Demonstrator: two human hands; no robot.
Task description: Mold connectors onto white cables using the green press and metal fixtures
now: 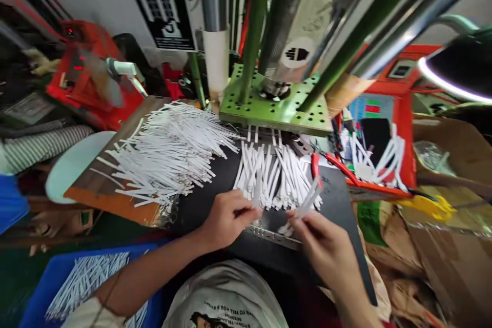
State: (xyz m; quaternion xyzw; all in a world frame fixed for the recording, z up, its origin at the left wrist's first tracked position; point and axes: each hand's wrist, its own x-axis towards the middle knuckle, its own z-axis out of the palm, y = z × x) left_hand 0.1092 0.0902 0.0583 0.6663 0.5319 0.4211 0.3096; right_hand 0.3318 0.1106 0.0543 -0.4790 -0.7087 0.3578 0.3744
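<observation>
My left hand [227,219] is closed, with thumb and forefinger pinching a narrow white strip [257,190] that stands up from the fingertips. My right hand [328,246] is also closed, its fingertips around one or more white strips [308,198] slanting up to the right; the exact number is blurred. Just beyond both hands, two bunches of similar white strips [272,177] lie on the black work surface [200,210]. A slim metal rail [274,238] with a toothed edge runs beneath the fingers. Whatever sits inside each pinch is hidden.
Ahead stands a press with a green perforated plate [274,113]. A large heap of white strips [169,151] covers a wooden board at left. Red-handled pliers [340,168] lie right, beside a red bin [407,148]. A blue crate [42,287] of strips sits below left.
</observation>
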